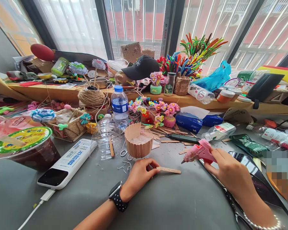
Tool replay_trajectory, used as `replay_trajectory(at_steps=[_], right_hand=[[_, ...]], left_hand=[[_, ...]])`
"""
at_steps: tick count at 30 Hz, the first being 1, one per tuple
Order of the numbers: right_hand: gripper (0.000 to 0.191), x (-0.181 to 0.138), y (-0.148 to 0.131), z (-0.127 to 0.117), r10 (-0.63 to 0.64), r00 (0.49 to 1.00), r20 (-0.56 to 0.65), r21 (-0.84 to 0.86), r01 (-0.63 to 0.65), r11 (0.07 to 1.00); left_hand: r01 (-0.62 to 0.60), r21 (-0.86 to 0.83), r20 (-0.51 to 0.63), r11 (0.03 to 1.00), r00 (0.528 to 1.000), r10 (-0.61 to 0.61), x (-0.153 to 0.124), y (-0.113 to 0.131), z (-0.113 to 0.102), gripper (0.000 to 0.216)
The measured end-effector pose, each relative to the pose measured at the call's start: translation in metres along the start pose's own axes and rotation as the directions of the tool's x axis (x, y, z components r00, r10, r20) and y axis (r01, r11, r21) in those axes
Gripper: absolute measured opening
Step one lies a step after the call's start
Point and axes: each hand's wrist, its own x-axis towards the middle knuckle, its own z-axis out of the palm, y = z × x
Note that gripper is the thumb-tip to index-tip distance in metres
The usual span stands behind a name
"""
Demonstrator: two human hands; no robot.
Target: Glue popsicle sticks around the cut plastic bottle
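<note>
Gluing is seemingly underway, the next move calling for a steady pinch. At the left hand's [139, 175] twelve o'clock, a stick-walled cup [139, 149] is standing. Toward two, the right hand [232, 172] is gripping a pink glue gun [203, 150]. The left hand is pinching a wooden stick [171, 170], which is pointing toward three from its fingertips [156, 171].

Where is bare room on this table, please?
Mostly bare: the table between left hand and right hand, this side of the stick; also between the white device and the watch. Crowded: behind the wooden cup, with flowers and bottles.
</note>
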Motion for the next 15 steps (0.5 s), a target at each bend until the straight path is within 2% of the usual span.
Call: replay_trajectory(at_steps=[5, 10, 12, 15], right_hand=[[0.038, 0.002, -0.004, 0.001, 0.213, 0.977, 0.024, 0.041, -0.214, 0.976], [0.038, 0.002, -0.007, 0.005, 0.448, 0.876, 0.18, 0.087, -0.468, 0.879], [0.038, 0.002, -0.008, 0.008, 0.494, 0.836, 0.24, 0.087, -0.526, 0.846], [0.036, 0.001, -0.012, 0.013, 0.495, 0.821, 0.284, 0.112, -0.541, 0.833]], left_hand=[[-0.006, -0.027, 0.007, 1.0, 1.0, 0.006, -0.001, 0.0, -0.001, 0.018], [-0.012, -0.073, 0.015, 0.997, 1.0, 0.013, -0.003, 0.004, -0.002, 0.017], [-0.017, -0.085, 0.02, 0.996, 1.0, 0.019, -0.004, 0.005, -0.002, 0.016], [-0.047, -0.082, 0.023, 0.996, 0.999, 0.049, -0.005, 0.007, -0.001, 0.015]])
